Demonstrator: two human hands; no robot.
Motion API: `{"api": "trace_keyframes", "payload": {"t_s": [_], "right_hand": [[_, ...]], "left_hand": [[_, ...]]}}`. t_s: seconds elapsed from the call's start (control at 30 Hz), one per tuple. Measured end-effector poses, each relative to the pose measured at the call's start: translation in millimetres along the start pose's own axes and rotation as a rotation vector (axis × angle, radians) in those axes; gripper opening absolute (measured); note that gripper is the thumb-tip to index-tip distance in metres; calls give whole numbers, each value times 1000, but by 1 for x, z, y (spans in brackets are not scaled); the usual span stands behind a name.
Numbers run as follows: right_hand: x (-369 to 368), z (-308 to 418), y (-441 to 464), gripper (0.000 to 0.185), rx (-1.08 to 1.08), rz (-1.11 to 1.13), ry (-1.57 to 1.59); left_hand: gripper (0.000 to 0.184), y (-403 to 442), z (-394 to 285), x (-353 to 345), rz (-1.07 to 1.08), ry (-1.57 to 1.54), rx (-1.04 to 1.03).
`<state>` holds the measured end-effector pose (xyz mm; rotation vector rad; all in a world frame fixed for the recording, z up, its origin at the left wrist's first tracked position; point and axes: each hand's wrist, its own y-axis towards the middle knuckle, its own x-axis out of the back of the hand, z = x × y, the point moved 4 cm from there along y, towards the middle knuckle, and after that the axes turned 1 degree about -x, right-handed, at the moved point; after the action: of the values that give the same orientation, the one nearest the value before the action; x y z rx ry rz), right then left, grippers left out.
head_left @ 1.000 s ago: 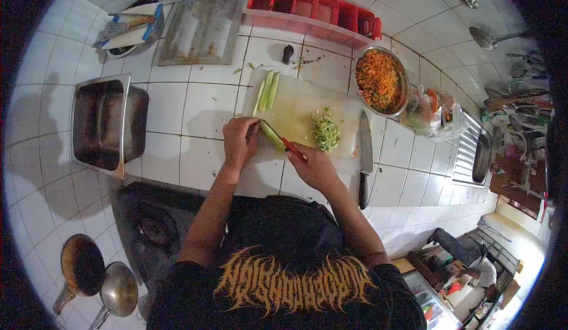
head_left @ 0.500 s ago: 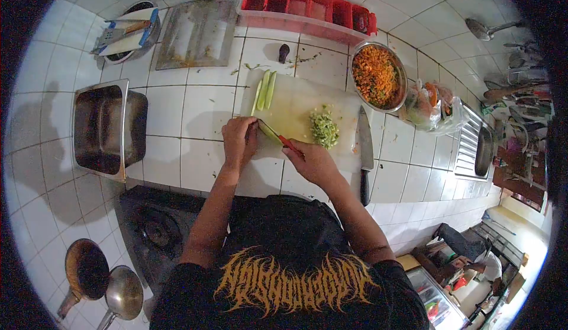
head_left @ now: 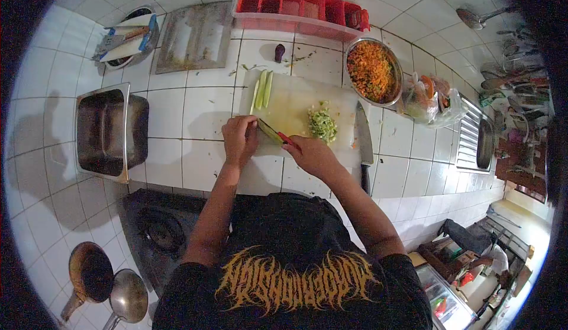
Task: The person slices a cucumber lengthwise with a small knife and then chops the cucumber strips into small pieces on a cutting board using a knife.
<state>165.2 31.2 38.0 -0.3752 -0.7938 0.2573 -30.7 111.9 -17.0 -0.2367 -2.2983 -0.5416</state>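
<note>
On a white cutting board [head_left: 290, 102], my right hand [head_left: 310, 154] is wrapped round the red handle of a small knife [head_left: 287, 140]. Its blade lies along a green strip of what looks like cucumber [head_left: 270, 133]. My left hand [head_left: 239, 139] is closed at the strip's far-left end, fingers together near the blade tip. Several longer cucumber strips [head_left: 263, 90] lie at the board's upper left. A heap of chopped green pieces [head_left: 322, 124] sits right of the knife. A large kitchen knife [head_left: 364, 135] rests along the board's right edge.
A steel bowl [head_left: 399, 87] of diced orange and green vegetables stands at the upper right, beside a plastic bag [head_left: 435, 111]. Behind are a red compartment box [head_left: 290, 28] and a dark purple piece [head_left: 279, 52]. A metal basin [head_left: 112, 132] is left; a stove [head_left: 157, 235] is nearer me.
The view has shifted slightly. Both hands stay at nearly the same spot over the board, still on the strip and the small knife.
</note>
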Motion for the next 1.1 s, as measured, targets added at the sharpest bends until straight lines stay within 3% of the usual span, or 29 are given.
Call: {"api": "trace_keyframes", "payload": {"t_s": [0.2, 0.57, 1.1], "right_hand": [[-12, 5, -8, 37, -28, -54, -34], [-31, 14, -20, 31, -108, -79, 46], [-30, -6, -33, 36, -125, 2, 68]], "left_hand": [[16, -2, -2, 0, 0, 4, -38], [53, -15, 4, 6, 298, 25, -90], [55, -10, -5, 5, 260, 49, -126]]}}
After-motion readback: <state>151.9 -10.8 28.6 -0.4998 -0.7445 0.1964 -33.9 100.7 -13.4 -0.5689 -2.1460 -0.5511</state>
